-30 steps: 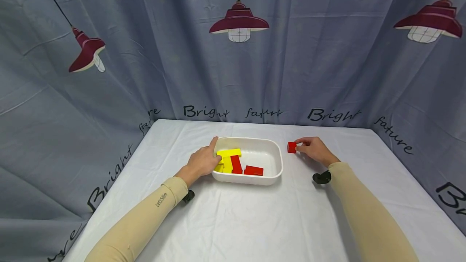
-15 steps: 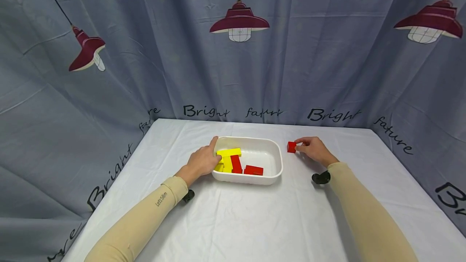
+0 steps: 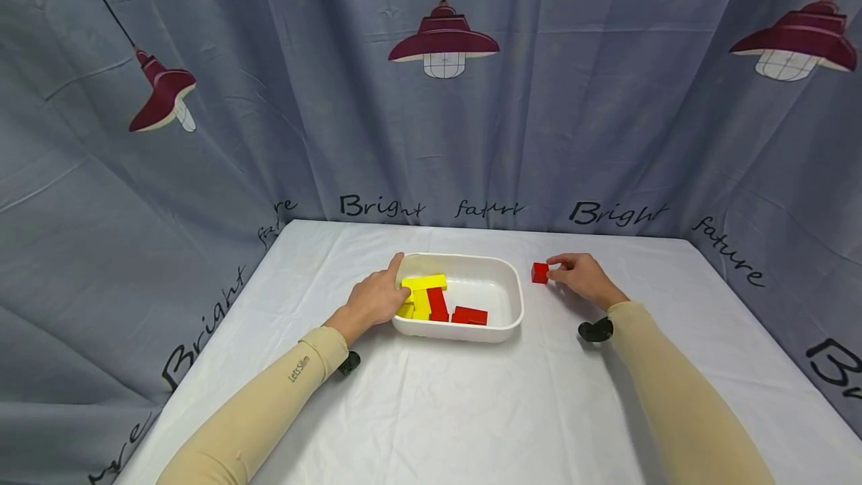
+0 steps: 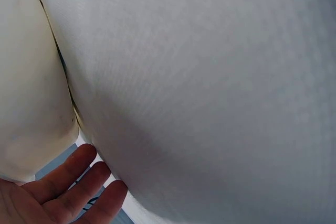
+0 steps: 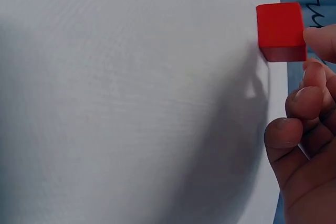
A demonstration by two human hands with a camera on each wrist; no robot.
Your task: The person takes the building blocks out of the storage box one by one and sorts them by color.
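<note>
At the tub's left end, my left hand [image 3: 376,296] holds the white plastic tub [image 3: 509,305], thumb over the inside of the wall and index finger along the rim. In the left wrist view three fingers [image 4: 100,198] lie outside, near the tub's pale wall [image 4: 31,77]. To the right of the tub, my right hand [image 3: 584,277] pinches a small red block [image 3: 540,273] between thumb and fingertips. The right wrist view shows the red block's square face [image 5: 280,24] with the other fingers curled below it. Inside the tub lie yellow blocks [image 3: 424,282] and red blocks [image 3: 469,316].
A white cloth [image 3: 444,410] covers the table. Behind it and at both sides hangs a grey-blue curtain [image 3: 323,96] printed with lamps and lettering. Dark wrist-worn devices show under both forearms, the right one [image 3: 595,330] close over the cloth.
</note>
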